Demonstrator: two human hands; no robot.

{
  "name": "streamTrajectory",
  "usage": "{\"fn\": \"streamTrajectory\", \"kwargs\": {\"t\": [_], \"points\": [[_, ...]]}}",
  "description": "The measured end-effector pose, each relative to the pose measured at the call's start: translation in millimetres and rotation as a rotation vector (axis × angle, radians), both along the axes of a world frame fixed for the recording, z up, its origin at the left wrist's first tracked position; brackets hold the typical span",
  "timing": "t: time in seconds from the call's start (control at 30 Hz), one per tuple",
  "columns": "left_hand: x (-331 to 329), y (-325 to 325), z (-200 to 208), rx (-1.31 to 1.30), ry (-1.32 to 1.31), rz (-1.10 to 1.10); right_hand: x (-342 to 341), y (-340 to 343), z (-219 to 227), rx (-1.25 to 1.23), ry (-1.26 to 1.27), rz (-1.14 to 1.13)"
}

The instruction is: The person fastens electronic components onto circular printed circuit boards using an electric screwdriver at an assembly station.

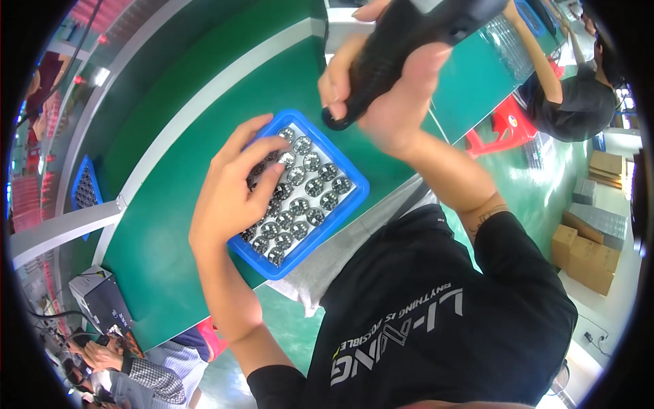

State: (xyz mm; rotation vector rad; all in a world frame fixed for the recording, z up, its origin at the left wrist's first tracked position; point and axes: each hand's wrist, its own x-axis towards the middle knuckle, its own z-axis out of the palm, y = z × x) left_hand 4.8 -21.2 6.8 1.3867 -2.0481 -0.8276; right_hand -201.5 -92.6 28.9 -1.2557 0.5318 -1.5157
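A blue plastic tray (360, 193) with a white inside lies tilted on the green table, holding rows of small round dark-and-silver parts (314, 187). Over its left side is my left hand (230, 183), palm down, with fingers and thumb spread above the parts. Whether a fingertip touches one of them I cannot tell. My right hand (395, 112) is wrapped round a black hand-held device (388, 58) with a thick grip, raised beyond the tray's upper right corner. The device's upper end runs out of the picture.
The green table (163, 273) has a pale raised rail (225, 85) along its far side. Another blue tray of parts (86, 191) sits beyond it. A black box (102, 300) is at the left end. Co-workers sit at lower left and upper right, near a red stool (507, 126). Cardboard boxes (586, 255) stand right.
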Motion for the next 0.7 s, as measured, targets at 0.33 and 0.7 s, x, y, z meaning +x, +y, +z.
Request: {"fn": "streamTrajectory", "kwargs": {"t": [0.33,0.7], "points": [[-14,3,-5,-0.152,-0.099,-0.036,17,-8,-33,-0.060,0.087,0.166],[-16,2,-8,-0.148,-0.119,0.008,24,-8,-39,-0.146,0.094,0.177]]}}
